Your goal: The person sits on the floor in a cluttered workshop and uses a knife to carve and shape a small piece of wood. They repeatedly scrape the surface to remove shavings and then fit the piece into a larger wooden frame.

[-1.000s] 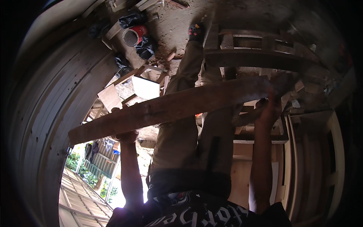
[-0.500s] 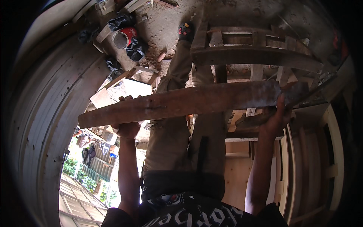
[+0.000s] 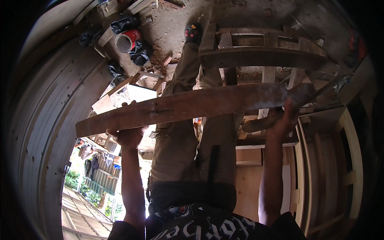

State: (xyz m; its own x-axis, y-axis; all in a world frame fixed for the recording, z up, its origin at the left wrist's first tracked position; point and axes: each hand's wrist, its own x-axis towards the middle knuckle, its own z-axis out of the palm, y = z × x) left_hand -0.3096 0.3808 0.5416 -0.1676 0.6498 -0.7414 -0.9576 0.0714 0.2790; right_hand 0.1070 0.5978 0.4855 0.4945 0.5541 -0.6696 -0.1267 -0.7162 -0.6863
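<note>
A long reddish-brown wooden board lies across in front of my legs, its left end a little lower than its right. My left hand grips it near the left end, fingertips curling over the far edge. Close to the other end, my right hand is closed on the board from below. A short brown piece with a rounded end sticks out leftward beside my right hand; whether that hand holds it too, I cannot tell.
Slatted wooden framing stands ahead on the right. A red can sits among black plastic bags and wood scraps. Corrugated sheet rises along the left. Pale wooden frames stand at my right.
The board and both hands have shifted slightly to the left. Both hands keep their hold, and the whole view has moved a little as well.
</note>
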